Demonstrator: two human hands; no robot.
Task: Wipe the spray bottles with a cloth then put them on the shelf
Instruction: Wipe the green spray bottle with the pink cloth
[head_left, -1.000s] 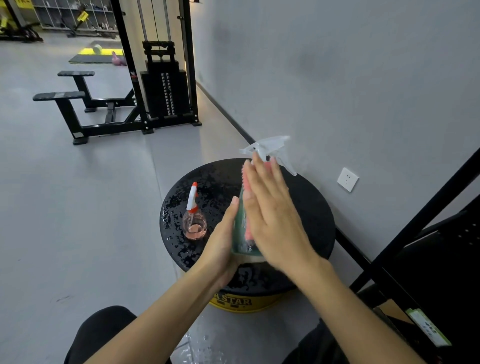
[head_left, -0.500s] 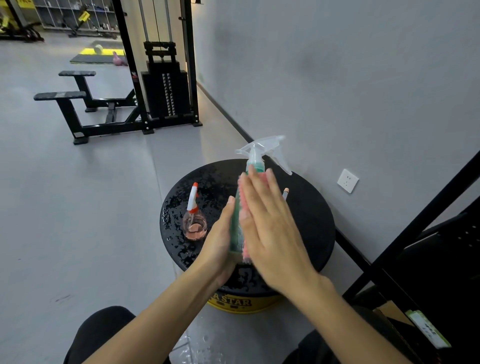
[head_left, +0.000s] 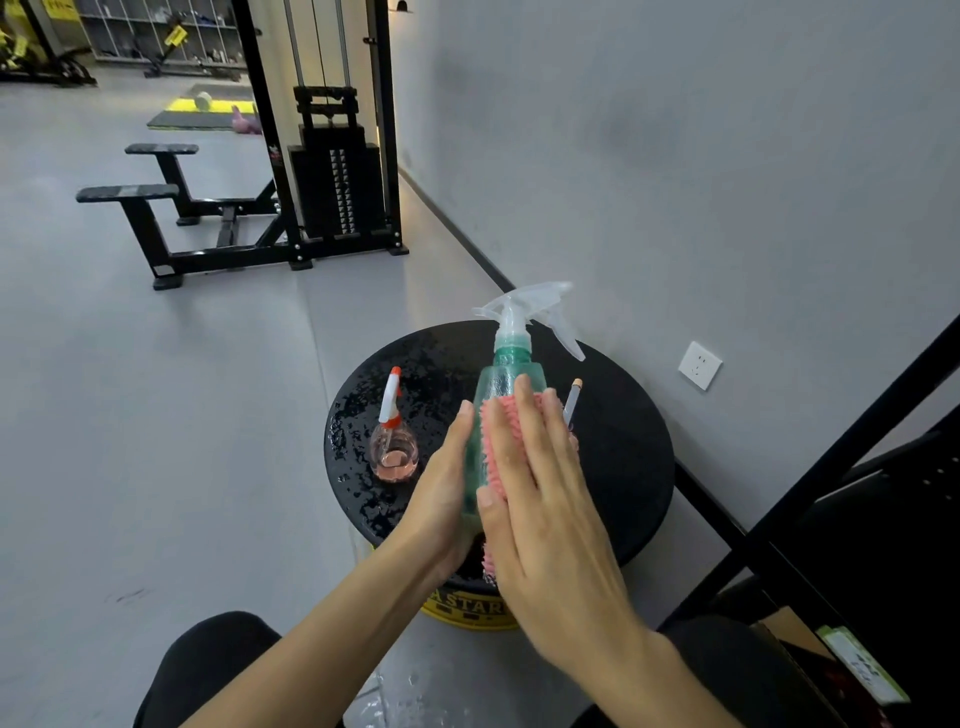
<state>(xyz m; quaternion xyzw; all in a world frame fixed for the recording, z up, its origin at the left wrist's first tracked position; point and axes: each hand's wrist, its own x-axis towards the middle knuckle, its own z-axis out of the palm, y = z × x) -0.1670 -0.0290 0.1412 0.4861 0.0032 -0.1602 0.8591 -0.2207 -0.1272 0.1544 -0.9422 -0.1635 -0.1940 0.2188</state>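
A green translucent spray bottle (head_left: 511, 364) with a clear trigger head stands upright over the round black table (head_left: 623, 457). My left hand (head_left: 441, 499) holds its lower left side. My right hand (head_left: 535, 488) presses a pink nubby cloth (head_left: 496, 441) flat against the bottle's front with straight fingers. A small round pink spray bottle (head_left: 393, 449) with an orange-and-white nozzle stands on the table to the left. The tip of a third slim sprayer (head_left: 572, 400) shows behind my right hand.
The table top is wet on its left part. A black shelf frame (head_left: 841, 467) rises at the right with a dark shelf board below. A grey wall with a socket (head_left: 700, 365) is behind. A black weight machine (head_left: 332, 171) stands on the far floor.
My right hand with the pink cloth has slid down the green bottle from its neck to its body. The bottle's neck and trigger head now show.
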